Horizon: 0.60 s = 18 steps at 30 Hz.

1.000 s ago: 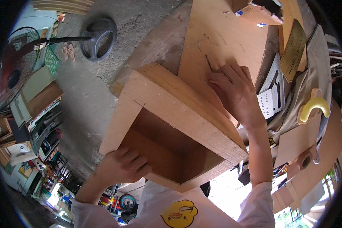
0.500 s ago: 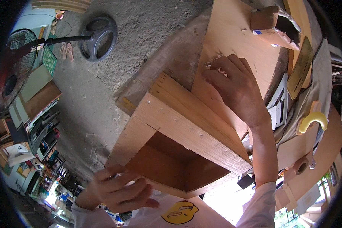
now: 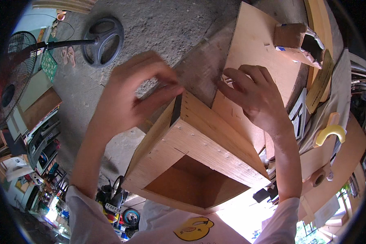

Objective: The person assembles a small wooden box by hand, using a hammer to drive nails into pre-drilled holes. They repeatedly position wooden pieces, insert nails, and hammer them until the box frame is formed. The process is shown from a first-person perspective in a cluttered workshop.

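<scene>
An open-fronted wooden box (image 3: 203, 142) tilts toward me, with nail heads dotted along its front board. My left hand (image 3: 128, 97), smeared by motion, is at the box's far corner. Its thumb and forefinger are closed together there; whatever they pinch is too small to make out. To the right, my right hand (image 3: 258, 95) hovers over a flat plywood board (image 3: 248, 36), fingers curled but thumb and forefinger apart. A few thin nails (image 3: 230, 80) show in that gap, the rest hidden under the hand.
A torn cardboard box (image 3: 299, 42) stands on the plywood's far end. Beside it are a wooden strip (image 3: 319, 87) and a yellow curved handle (image 3: 330, 135). A standing fan's round base (image 3: 103, 42) rests on the concrete floor at far left. Behind the box is a motorbike (image 3: 118, 207).
My left hand has risen from beside the box's near-left side to its far corner. The box and board appear lower in view. My right hand stays over the nails.
</scene>
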Available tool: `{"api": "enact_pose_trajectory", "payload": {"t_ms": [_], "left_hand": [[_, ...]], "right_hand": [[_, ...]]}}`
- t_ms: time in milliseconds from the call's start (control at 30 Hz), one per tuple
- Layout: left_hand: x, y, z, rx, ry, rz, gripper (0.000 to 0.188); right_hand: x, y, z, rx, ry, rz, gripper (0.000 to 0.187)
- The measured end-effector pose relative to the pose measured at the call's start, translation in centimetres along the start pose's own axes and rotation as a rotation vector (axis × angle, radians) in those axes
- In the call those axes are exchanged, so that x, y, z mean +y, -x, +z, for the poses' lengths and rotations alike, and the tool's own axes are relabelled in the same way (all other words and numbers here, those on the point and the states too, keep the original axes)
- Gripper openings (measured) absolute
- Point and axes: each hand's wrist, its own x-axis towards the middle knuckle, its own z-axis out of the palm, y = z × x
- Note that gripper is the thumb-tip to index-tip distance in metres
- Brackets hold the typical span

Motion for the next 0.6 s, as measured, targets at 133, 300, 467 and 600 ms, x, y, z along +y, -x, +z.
{"api": "enact_pose_trajectory", "payload": {"t_ms": [133,300,467,600], "left_hand": [[-1.7,-3.5,2.9,-0.087,-0.122,0.134,0.032],[-2.0,-6.3,4.6,-0.107,-0.251,0.251,0.046],[-2.5,-7.5,5.2,-0.165,-0.314,0.386,0.053],[-3.0,-8.1,5.9,-0.224,-0.281,0.401,0.055]], "right_hand": [[0.8,0.0,0.6,0.067,0.023,-0.021,0.023],[1.4,-0.9,0.5,0.069,-0.059,-0.021,0.03],[2.2,-0.3,0.7,0.063,-0.116,0.029,0.03],[1.9,0.1,0.2,0.071,-0.183,0.097,0.026]]}}
